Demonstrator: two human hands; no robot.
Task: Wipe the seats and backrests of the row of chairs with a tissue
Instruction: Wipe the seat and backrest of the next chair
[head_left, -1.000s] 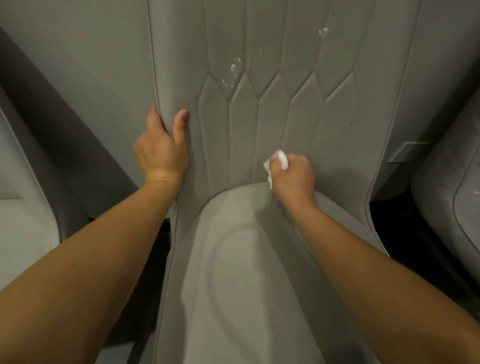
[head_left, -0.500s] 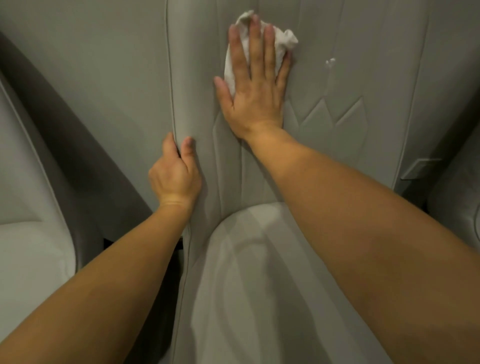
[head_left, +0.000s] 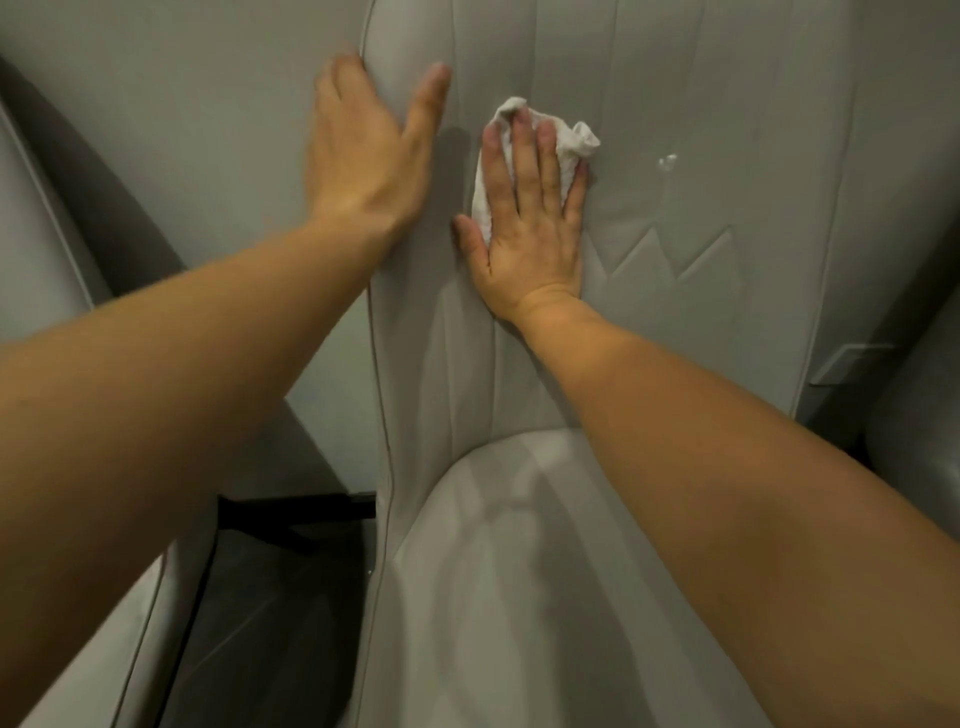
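A grey upholstered chair fills the view, with its stitched backrest (head_left: 701, 130) upright and its seat (head_left: 519, 571) below. My right hand (head_left: 530, 223) lies flat on the backrest, fingers spread, pressing a crumpled white tissue (head_left: 571, 140) against the fabric. My left hand (head_left: 369, 150) is higher up on the backrest's left edge, with its fingers over the edge and the thumb on the front. A small white speck (head_left: 666, 162) sits on the backrest to the right of the tissue.
A neighbouring grey chair (head_left: 31, 249) stands at the left, with a dark gap (head_left: 270, 597) of floor between the two. Part of another chair (head_left: 919, 431) shows at the right edge. A pale wall (head_left: 182, 104) is behind the chairs.
My left hand slid up the backrest's left edge and loosened its grip. My right hand, after rising from the seat crease to the upper backrest, stays flat on the tissue.
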